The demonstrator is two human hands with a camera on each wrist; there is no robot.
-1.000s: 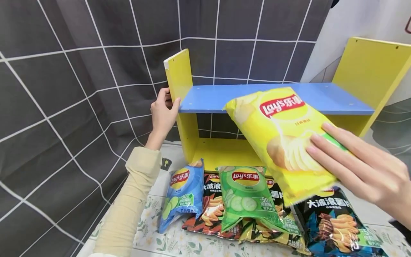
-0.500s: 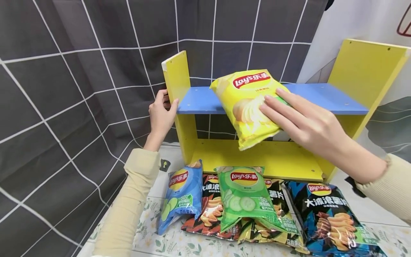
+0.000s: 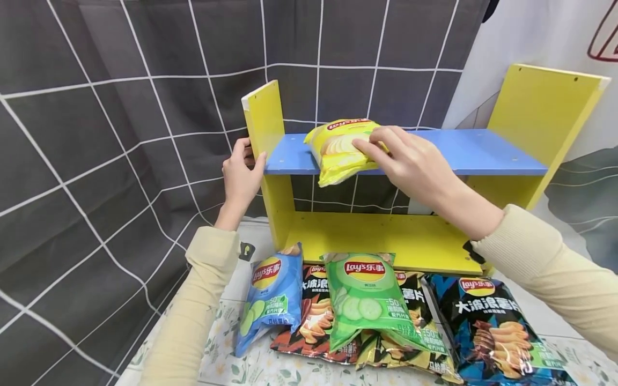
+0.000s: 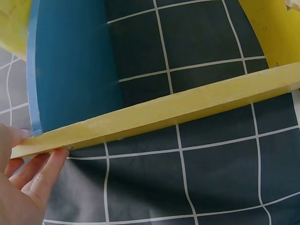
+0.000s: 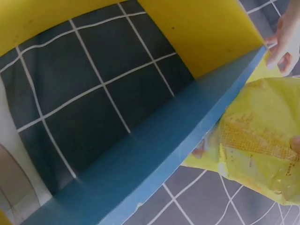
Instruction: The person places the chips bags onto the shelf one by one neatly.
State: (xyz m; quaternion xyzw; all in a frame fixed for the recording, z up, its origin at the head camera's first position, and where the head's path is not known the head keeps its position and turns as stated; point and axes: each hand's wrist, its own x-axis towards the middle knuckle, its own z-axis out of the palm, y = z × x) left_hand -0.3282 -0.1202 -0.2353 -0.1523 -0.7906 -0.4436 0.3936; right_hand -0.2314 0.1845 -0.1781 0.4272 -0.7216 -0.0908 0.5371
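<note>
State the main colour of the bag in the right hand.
The bag is mainly yellow; the head view shows it best.

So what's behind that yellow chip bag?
In the head view, the blue shelf shows on both sides of the yellow bag, with dark checked cloth above and below. Whatever lies directly behind the bag and the right hand is covered.

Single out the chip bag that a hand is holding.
It's the yellow bag, gripped by the right hand up at the blue shelf board. The blue bag, the green bag and the dark bags lie lower, no hand on them.
</note>
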